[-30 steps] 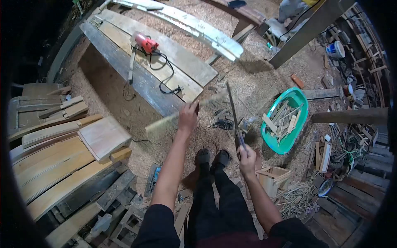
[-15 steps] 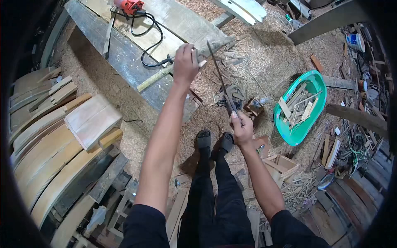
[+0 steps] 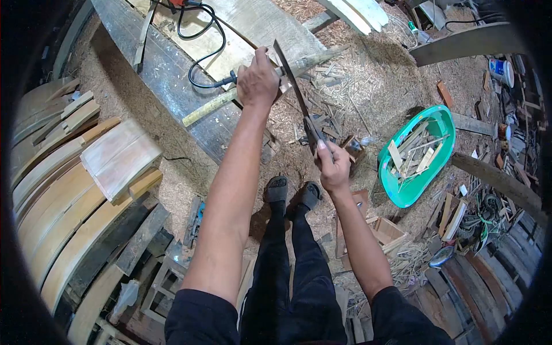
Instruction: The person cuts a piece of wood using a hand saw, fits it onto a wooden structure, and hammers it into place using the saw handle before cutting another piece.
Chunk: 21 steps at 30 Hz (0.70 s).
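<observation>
Fingers of the left hand (image 3: 259, 80) clamp the long pale bamboo stick (image 3: 207, 110); the right hand (image 3: 333, 168) grips the long dark steel blade (image 3: 293, 86) by its handle. Within 1 second the 2 have converged, and the blade now crosses the stick beside the left fingers. The stick's long axis runs lower-left to upper-right above the grey plank bench (image 3: 172, 75). The blade points up-left.

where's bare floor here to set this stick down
Barest: the sawdust strip between the grey plank and the stacked curved boards. Also free: the pale board right of the black cable. Crowded: shavings and offcuts from the sandals to the green tub.
</observation>
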Each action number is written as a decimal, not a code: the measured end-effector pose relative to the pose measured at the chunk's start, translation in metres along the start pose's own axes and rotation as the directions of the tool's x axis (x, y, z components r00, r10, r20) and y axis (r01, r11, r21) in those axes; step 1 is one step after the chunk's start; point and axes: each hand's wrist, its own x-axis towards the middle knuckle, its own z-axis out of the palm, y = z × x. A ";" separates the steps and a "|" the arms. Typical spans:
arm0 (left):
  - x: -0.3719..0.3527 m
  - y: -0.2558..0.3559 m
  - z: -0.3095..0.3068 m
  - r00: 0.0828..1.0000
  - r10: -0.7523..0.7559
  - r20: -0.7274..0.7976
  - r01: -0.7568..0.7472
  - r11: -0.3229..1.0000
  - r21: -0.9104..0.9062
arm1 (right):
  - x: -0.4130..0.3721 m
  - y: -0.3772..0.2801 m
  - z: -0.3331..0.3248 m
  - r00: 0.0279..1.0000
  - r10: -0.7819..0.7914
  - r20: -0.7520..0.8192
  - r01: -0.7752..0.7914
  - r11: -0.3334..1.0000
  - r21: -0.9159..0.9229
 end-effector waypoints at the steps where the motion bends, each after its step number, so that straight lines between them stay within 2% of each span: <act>1: 0.000 0.000 0.000 1.000 0.001 0.009 -0.001 1.000 0.005 | 0.004 -0.004 0.001 1.000 0.005 0.021 -0.005 1.000 0.016; 5: -0.001 -0.001 -0.002 1.000 0.007 0.027 -0.007 1.000 -0.008 | -0.016 0.006 -0.011 1.000 0.004 -0.006 -0.004 1.000 -0.025; 8: -0.001 0.001 -0.005 0.995 -0.047 0.085 0.050 0.998 -0.031 | -0.024 0.008 -0.016 0.999 0.032 0.006 -0.031 0.998 -0.059; 10: 0.001 0.001 -0.002 0.999 -0.023 0.032 0.024 0.999 -0.026 | -0.012 0.001 -0.012 0.999 0.048 0.013 -0.047 0.997 -0.069; 13: -0.002 -0.002 0.000 0.999 -0.036 0.041 0.037 0.999 -0.018 | 0.002 -0.002 -0.005 1.000 0.020 0.021 -0.018 0.996 -0.083; 16: -0.004 0.001 -0.001 0.997 -0.041 0.063 0.043 0.999 -0.034 | -0.016 0.014 -0.009 0.999 -0.047 -0.008 0.047 0.998 -0.050; 17: -0.007 0.003 -0.002 0.997 -0.048 0.066 0.051 0.998 -0.043 | -0.022 0.021 -0.012 1.000 -0.003 0.002 0.003 1.000 -0.022; 20: -0.004 0.001 -0.001 0.995 -0.067 0.071 0.071 0.996 -0.058 | -0.015 0.013 -0.003 1.000 -0.020 -0.013 0.019 0.996 -0.092; 21: -0.004 0.000 0.001 0.994 -0.075 0.076 0.080 0.995 -0.063 | -0.008 0.010 0.002 0.999 -0.032 -0.009 0.031 0.998 -0.050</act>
